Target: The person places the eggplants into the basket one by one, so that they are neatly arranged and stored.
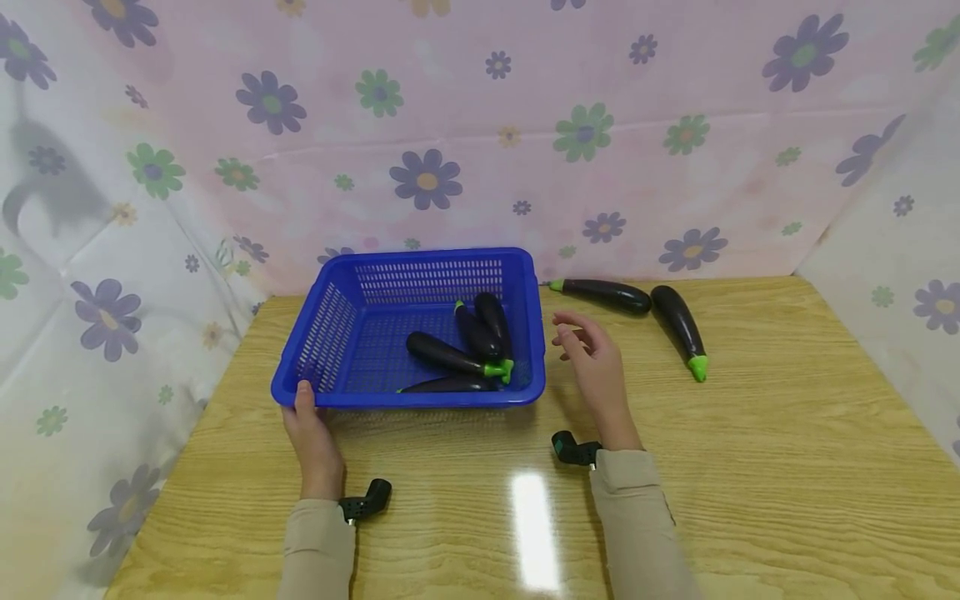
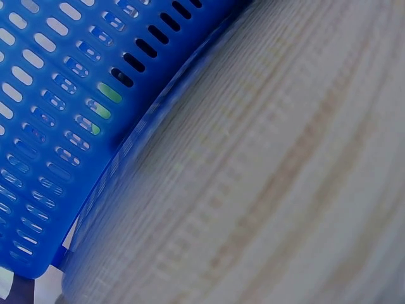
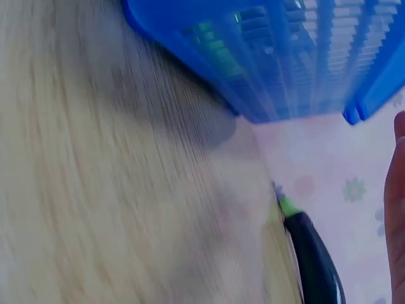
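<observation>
Left hand [image 1: 311, 433] grips blue rectangular plastic basket [image 1: 420, 401], centre-left; four long glossy black eggplants [image 1: 444, 353] lie inside; right hand [image 1: 600, 371], loosely curved, beside.

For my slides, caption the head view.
Left hand grips a basket of four eggplants, right hand beside it; two more lie on the table.

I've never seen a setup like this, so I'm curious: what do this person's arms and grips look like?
The left grip and right grip are ungloved. The arms wear a beige fabric left sleeve and matching right sleeve. At each wrist sits a small, black, bent device: the left device and the right device, which shows a greenish patch.
</observation>
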`<state>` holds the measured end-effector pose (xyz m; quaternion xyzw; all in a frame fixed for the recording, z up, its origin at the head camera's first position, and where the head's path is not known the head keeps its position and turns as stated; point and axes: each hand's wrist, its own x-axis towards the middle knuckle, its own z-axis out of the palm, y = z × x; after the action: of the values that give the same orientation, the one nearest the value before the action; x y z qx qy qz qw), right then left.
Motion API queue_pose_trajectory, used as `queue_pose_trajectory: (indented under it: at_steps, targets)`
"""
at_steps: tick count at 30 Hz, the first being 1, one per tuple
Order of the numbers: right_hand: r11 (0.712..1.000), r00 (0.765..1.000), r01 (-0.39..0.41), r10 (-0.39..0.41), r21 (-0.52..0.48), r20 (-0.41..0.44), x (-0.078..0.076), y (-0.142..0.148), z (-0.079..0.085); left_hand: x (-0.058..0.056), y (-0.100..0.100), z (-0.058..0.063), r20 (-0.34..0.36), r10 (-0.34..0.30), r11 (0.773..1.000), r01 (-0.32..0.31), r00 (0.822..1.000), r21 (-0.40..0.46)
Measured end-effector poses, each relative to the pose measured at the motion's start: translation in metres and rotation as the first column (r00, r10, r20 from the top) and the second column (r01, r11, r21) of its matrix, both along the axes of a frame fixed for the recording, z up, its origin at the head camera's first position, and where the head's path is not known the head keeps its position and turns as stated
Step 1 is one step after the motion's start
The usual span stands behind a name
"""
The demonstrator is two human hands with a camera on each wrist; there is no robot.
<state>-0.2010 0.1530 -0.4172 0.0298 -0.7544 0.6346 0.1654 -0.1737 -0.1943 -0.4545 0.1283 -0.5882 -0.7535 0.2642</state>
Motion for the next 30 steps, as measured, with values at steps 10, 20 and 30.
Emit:
queue_pose_trajectory:
  at_steps: [10,20,30]
  targets:
    - [0.983,0.983,0.180,-0.179,-0.019,0.033,0.002,0.031,-0.005,0.000,0.001,0.001,0.005,-0.003,1.000,0.003,1.000,0.000]
    - [0.867,0.860,0.498,-0.490,-0.026,0.141,0.006,0.066,-0.011,0.001,0.000,0.002,0.017,-0.007,1.000,0.007,1.000,-0.011]
    - [0.733,0.785,0.620,-0.583,-0.282,0.210,0.009,0.088,-0.011,0.001,0.000,0.003,0.030,-0.007,1.000,0.008,1.000,-0.007]
